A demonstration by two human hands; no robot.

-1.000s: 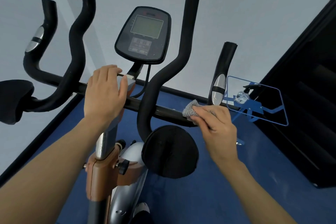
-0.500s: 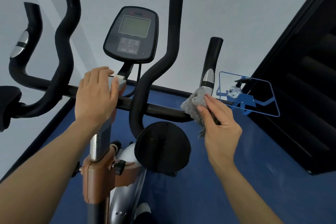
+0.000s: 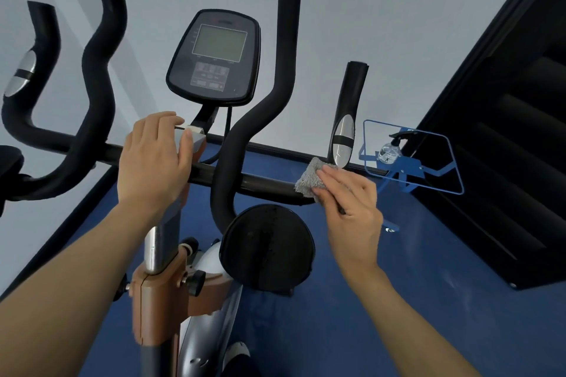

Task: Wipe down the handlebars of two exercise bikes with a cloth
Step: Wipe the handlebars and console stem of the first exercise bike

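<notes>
An exercise bike stands in front of me, with black foam handlebars (image 3: 263,184) running across the view and a grey console (image 3: 216,60) above them. My right hand (image 3: 350,208) presses a grey cloth (image 3: 309,179) onto the bend where the crossbar meets the right upright grip (image 3: 347,119) with its silver sensor. My left hand (image 3: 153,162) rests closed over the crossbar at the centre clamp, beside the console stem. Tall curved grips rise at the left (image 3: 98,70) and middle (image 3: 284,40).
A round black pad (image 3: 266,245) hangs below the crossbar. The brown and silver post (image 3: 159,278) stands under my left hand. A blue wire rack (image 3: 410,159) holding a clear pump bottle (image 3: 389,151) sits at the right, next to a black frame (image 3: 505,162). The floor is blue.
My right hand has slid the cloth down from the lower right grip onto the bend of the crossbar. My left hand has stayed on the centre of the bar.
</notes>
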